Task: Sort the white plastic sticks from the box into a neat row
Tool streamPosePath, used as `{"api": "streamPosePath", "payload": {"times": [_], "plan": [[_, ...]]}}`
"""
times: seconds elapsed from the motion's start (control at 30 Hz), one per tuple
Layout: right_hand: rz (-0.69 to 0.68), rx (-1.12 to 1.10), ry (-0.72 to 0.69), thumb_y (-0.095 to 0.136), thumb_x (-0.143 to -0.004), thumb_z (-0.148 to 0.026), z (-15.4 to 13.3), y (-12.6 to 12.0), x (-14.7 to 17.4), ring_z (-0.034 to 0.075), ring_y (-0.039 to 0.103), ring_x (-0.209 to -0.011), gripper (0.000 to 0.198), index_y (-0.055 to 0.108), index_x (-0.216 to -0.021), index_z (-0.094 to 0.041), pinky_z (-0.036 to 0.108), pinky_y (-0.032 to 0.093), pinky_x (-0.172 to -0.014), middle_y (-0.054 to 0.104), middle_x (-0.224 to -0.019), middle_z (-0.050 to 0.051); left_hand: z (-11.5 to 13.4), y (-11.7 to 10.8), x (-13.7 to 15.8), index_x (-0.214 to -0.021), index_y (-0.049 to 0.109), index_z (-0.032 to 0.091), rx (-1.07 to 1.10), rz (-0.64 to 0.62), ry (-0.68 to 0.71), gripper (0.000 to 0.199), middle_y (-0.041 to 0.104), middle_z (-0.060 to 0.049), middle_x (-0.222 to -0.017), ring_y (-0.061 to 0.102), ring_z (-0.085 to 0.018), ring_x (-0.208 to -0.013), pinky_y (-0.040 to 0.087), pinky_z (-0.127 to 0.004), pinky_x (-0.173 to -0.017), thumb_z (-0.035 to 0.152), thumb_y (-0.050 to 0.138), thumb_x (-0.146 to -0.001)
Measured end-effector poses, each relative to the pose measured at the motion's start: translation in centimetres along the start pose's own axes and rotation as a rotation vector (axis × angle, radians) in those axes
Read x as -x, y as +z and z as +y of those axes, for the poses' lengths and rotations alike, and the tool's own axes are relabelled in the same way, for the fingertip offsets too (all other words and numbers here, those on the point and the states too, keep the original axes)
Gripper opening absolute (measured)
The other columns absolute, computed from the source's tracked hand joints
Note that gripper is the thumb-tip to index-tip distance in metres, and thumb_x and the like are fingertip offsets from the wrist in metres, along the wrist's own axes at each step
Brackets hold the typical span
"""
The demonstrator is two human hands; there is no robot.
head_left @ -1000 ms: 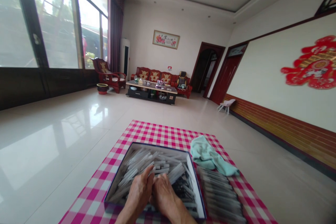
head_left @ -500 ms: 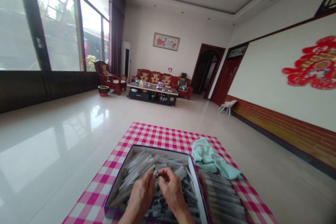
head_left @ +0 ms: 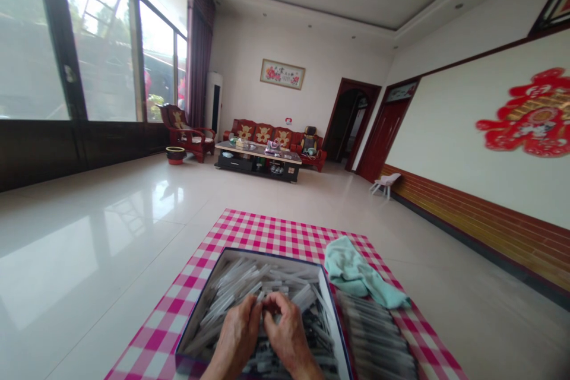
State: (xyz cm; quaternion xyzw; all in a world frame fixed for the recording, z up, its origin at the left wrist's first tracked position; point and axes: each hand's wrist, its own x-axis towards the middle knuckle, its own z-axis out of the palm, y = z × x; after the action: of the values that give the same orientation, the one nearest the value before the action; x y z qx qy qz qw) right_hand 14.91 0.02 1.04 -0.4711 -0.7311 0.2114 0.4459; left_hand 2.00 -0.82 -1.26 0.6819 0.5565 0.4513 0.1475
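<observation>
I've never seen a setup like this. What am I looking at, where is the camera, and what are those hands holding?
There's no machine here, just a person's bare left hand and right hand. The camera is worn on their head, looking forward and down. Their hands meet over an open box of pale, see-through sticks and darker pieces, on a pink-and-white checked surface. To the box's right lie a mint-green cloth and a blurred row of dark, slender items. The left fingertips pinch a small pale piece; whether the right fingertips grip it too is unclear.

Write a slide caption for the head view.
Left hand and right hand close together over a box of translucent pieces on a checked cover.
</observation>
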Motion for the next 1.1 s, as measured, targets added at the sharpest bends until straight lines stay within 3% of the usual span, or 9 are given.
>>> {"api": "streamPosePath", "payload": {"times": [0.13,0.27,0.6,1.1], "plan": [[0.043,-0.075,-0.001,0.049,-0.078,-0.014,-0.3,-0.5,-0.1,0.019,0.064,-0.081,0.023,0.067,-0.091,-0.019,0.027,0.049,-0.076,0.068,-0.087,0.006,0.0,0.1,0.0,-0.088,0.061,0.02,0.031,0.033,-0.025,0.029,0.066,0.0,-0.057,0.062,-0.014,-0.05,0.041,-0.02,-0.047,0.032,0.035,-0.092],[0.066,-0.215,0.119,0.052,-0.081,-0.023,-0.2,-0.8,-0.3,0.02,0.066,-0.081,0.017,0.065,-0.09,-0.018,0.027,0.05,-0.075,0.071,-0.086,0.006,0.7,-0.3,0.1,-0.091,0.062,0.02,0.063,-0.009,-0.02,0.031,0.066,0.0,-0.058,0.062,-0.013,-0.051,0.04,-0.019,-0.046,0.034,0.034,-0.094],[0.1,-0.442,0.331,0.061,-0.074,-0.033,-0.8,-1.3,-0.7,0.025,0.067,-0.087,0.025,0.069,-0.09,-0.016,0.032,0.051,-0.081,0.073,-0.091,0.008,1.6,-0.9,0.2,-0.101,0.064,0.021,0.048,-0.051,0.017,0.031,0.071,-0.001,-0.067,0.066,-0.014,-0.058,0.044,-0.02,-0.054,0.029,0.034,-0.094],[0.002,-0.475,0.355,0.058,-0.075,-0.032,-0.8,-1.3,-0.6,0.019,0.061,-0.073,0.021,0.067,-0.087,-0.016,0.026,0.048,-0.068,0.069,-0.079,0.003,1.9,-1.2,0.3,-0.1,0.065,0.022,0.066,-0.128,0.013,0.031,0.071,0.0,-0.069,0.065,-0.014,-0.06,0.043,-0.021,-0.057,0.026,0.036,-0.093]]}}
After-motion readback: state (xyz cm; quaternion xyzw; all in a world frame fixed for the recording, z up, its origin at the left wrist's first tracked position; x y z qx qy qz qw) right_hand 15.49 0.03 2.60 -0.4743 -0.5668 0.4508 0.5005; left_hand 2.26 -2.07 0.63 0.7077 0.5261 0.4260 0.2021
